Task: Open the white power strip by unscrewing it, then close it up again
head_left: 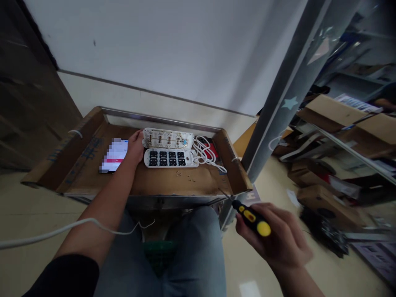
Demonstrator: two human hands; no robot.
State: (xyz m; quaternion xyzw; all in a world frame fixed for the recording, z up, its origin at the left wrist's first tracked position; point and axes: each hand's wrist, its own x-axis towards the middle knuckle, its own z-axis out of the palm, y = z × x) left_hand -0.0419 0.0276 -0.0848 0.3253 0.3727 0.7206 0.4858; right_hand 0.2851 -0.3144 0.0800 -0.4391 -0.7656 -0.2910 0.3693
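On the left of a cardboard tray (83, 142), a phone (114, 154) with a blurred screen is lying. The left hand (135, 147) is resting loosely open, and its fingers (139, 134) are touching the end of an opened power strip's back casing (167, 138), which is lying just behind the socket cover (170, 158). In front of them, small screws (185, 177) are lying, and to the right a white cable (206, 154) is curling. The right hand (272, 233) is gripping a yellow-black screwdriver (252, 218) near the tray's front edge.
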